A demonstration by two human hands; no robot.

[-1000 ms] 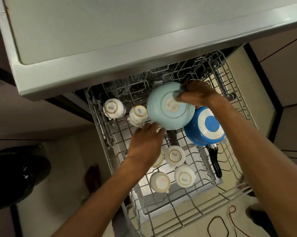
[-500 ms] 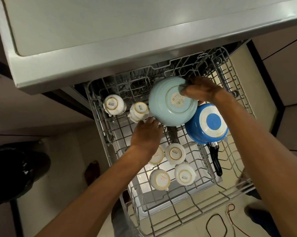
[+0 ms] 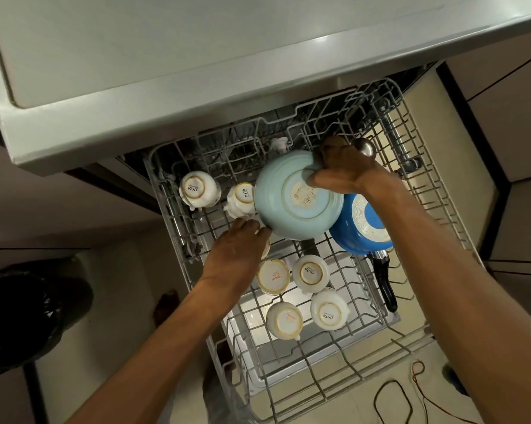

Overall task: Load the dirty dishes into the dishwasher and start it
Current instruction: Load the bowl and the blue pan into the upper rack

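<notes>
I judge the loading well under way but unfinished. The pulled-out dishwasher rack [image 3: 435, 209] already carries white cups [image 3: 311, 273] upside down at centre frame and upper left, and a blue frying pan [image 3: 362, 231] bottom-up at right. The pale blue bowl [image 3: 294, 197] is not yet seated: it is held inverted over the rack's middle, the right hand [image 3: 346, 172] pinching its far rim with the thumb on the base. The left hand [image 3: 239, 249] reaches the bowl's lower-left edge; I cannot tell whether those fingers grip. Closing up and starting remain.
</notes>
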